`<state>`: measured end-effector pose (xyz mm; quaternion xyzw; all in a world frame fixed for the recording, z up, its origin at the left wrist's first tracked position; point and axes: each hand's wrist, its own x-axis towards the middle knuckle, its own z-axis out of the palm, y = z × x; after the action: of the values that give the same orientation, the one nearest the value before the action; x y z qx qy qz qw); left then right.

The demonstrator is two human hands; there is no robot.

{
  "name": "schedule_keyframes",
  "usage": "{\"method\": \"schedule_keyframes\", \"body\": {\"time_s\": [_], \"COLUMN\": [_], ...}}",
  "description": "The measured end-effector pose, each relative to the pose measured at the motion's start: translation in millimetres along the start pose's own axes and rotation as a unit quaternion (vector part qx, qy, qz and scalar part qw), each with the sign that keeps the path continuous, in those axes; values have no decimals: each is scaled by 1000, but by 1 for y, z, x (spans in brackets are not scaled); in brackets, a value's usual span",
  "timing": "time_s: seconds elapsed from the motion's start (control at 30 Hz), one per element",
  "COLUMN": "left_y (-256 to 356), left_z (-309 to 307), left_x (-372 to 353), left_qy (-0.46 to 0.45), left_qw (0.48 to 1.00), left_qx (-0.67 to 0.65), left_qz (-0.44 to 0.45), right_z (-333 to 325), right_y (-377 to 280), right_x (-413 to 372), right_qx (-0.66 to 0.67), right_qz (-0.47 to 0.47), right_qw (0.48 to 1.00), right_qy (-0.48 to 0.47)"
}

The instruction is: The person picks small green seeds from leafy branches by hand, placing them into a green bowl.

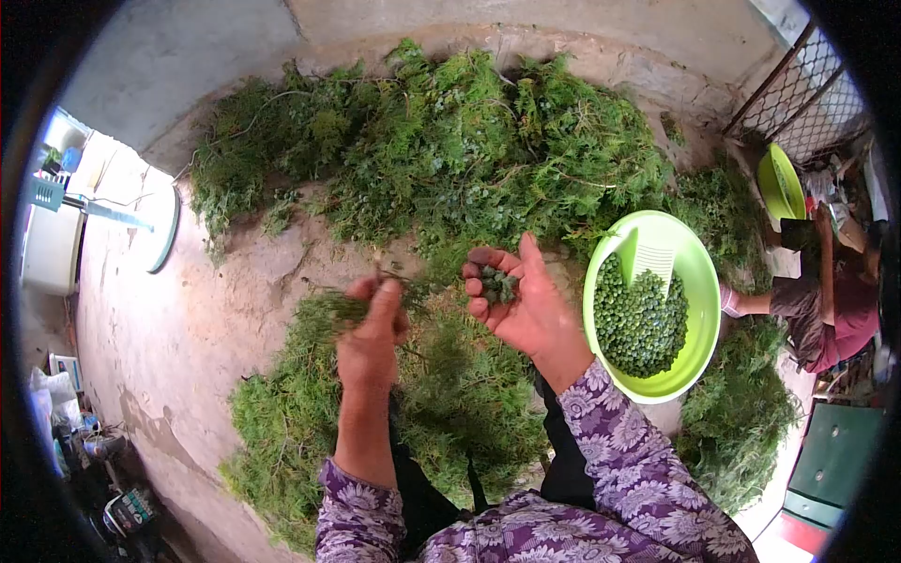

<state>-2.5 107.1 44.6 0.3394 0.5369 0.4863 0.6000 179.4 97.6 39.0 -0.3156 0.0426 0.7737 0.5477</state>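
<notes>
My left hand [371, 314] is closed in a pinch on a green sprig [336, 311], whose leafy end is blurred by motion. Palm up and fingers curled, my right hand [516, 296] holds a small heap of green berries [498, 284]. Right of that hand stands a light green basin [699, 352] with many green berries [638, 324] inside and a ridged panel at its upper side. Below my hands, cut leafy branches [460, 375] lie between my legs.
A long pile of leafy branches [450, 141] lies along the wall. More branches [732, 422] are beyond the basin. Another person [835, 310] sits at the right near a second green basin [781, 183]. A fan [164, 228] and a white cabinet [52, 249] stand at the left.
</notes>
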Motion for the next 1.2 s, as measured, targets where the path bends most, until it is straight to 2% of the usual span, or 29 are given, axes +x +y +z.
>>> {"method": "schedule_keyframes", "body": {"time_s": [0.03,0.1,0.17,0.23,0.3,0.37,0.43,0.5,0.53,0.6,0.7,0.73,0.77,0.8,0.87,1.0,1.2], "left_y": [-2,-8,-15,-13,-18,-23,-23,-24,-23,-23,-28,-33,-35,-34,-31,-37,-32], "left_z": [6,14,19,25,31,37,42,46,47,48,49,50,51,52,54,51,59], "left_x": [-4,-9,-9,-14,-15,-17,-20,-20,-21,-20,-17,-17,-17,-17,-17,-16,-18], "left_qy": [-31,-35,-82,-91,-147,-147,-103,-98,-95,-91,-96,-96,-94,-95,-85,-68,-70], "left_qw": [999,998,985,985,977,974,897,901,900,899,884,942,980,980,990,991,996], "left_qx": [37,52,132,129,135,149,328,327,347,367,372,264,149,150,67,101,39], "left_qz": [7,14,69,61,82,85,277,267,245,222,265,182,95,94,85,53,42], "right_z": [0,1,-3,-4,-5,-10,-27,-35,-41,-3,-7,-8,-7,-5,-3,0,-6], "right_y": [2,5,9,11,13,17,27,34,33,21,24,24,23,22,19,18,15], "right_x": [0,1,4,6,7,8,17,25,23,-3,4,4,3,2,-2,-6,-5], "right_qx": [0,-14,-23,-32,-44,-46,-47,-276,-276,-88,-65,-65,-68,-71,-73,-64,-73], "right_qz": [0,-16,-26,-36,-33,-46,-59,-196,-196,-37,-55,-56,-55,-54,-57,-66,-67], "right_qw": [1000,1000,999,999,998,998,997,940,940,995,996,996,996,996,996,995,994], "right_qy": [0,23,22,22,-5,1,7,33,34,-14,-38,-37,-20,-2,-14,-25,-48]}}
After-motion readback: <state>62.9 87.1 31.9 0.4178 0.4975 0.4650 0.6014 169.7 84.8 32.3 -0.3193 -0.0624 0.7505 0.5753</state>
